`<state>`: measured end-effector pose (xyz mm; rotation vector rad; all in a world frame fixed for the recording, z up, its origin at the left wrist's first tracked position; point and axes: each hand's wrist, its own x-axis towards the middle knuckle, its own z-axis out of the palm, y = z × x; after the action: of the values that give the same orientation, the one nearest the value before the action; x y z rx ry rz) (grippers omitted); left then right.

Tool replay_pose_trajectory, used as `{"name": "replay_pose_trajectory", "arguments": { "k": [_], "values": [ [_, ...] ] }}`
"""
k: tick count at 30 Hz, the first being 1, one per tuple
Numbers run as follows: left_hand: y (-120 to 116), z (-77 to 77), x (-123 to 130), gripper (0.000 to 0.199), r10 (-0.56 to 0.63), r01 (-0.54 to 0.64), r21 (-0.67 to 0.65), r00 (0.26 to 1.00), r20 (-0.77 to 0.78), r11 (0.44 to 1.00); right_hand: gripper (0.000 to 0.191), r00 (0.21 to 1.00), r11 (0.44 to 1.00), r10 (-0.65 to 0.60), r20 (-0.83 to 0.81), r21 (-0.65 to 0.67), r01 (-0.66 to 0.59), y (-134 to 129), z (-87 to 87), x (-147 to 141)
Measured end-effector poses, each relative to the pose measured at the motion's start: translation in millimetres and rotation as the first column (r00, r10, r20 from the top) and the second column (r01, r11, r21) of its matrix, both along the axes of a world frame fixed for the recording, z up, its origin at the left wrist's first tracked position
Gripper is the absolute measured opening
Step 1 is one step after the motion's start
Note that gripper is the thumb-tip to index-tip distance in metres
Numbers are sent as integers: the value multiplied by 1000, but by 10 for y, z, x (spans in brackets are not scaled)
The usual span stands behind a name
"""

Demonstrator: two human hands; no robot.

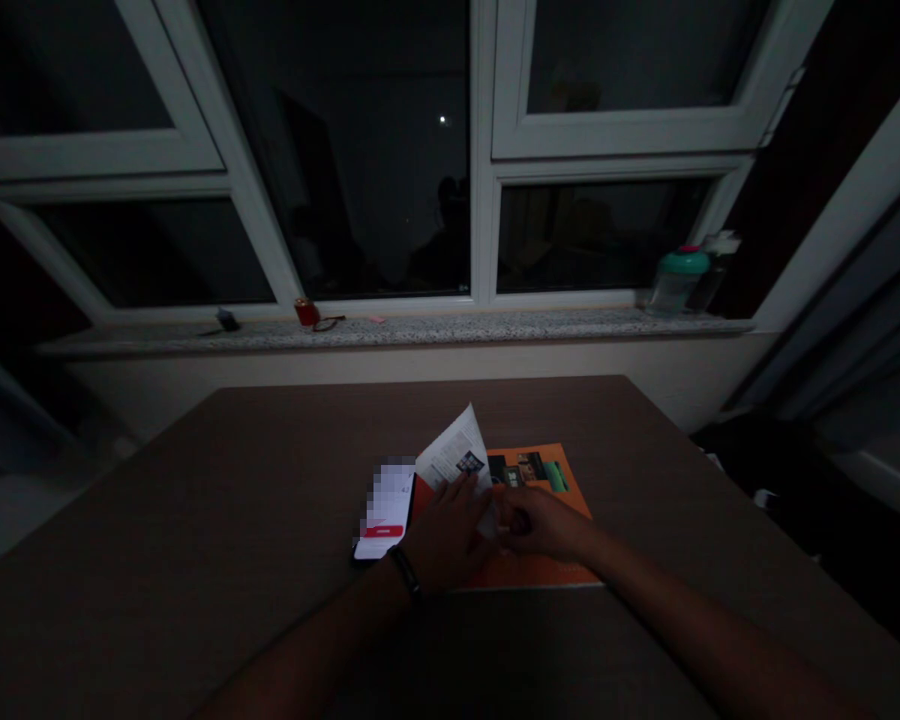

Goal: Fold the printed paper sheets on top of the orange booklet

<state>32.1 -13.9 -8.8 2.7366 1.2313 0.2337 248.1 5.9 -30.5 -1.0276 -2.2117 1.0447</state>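
A white printed sheet (450,447), its corner pointing up and away, lies slanted over an orange booklet (574,500) with small pictures on its cover. My left hand (448,535), a dark band around its wrist, rests on the sheet with the fingers stretched out. Close beside it, my right hand (540,522) is closed over the booklet at the sheet's right edge. A small dark spot shows among its curled fingers, but what they hold is too dim to make out. Just left of my left hand lies a phone (390,500) with its screen lit.
All this lies on a brown wooden table (270,430). Behind it, a speckled stone windowsill (435,327) holds a small red object (305,311), a dark little item (227,319) and a bottle with a teal lid (675,280). The room is dim.
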Motion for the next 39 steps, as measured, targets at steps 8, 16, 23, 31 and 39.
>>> {"name": "replay_pose_trajectory", "arguments": {
  "k": [8,16,23,31,39],
  "values": [
    [25,-57,-27,58,-8,8,22,1000,-5,1000,21,998,992,58,-34,-111,-61,-33,51,43],
    [19,-8,-8,58,-2,2,7,1000,4,1000,18,976,987,-149,-159,-77,138,60,-86,9],
    [3,28,-9,56,-30,29,27,999,33,999,17,978,981,-171,-119,72,180,60,-87,-47],
    [10,45,10,42,-23,22,34,998,51,999,16,999,998,38,1,45,-38,-29,14,-21],
    [1,38,-4,47,-29,28,13,997,74,1000,18,997,997,63,37,41,-64,-44,93,-19]
  ]
}}
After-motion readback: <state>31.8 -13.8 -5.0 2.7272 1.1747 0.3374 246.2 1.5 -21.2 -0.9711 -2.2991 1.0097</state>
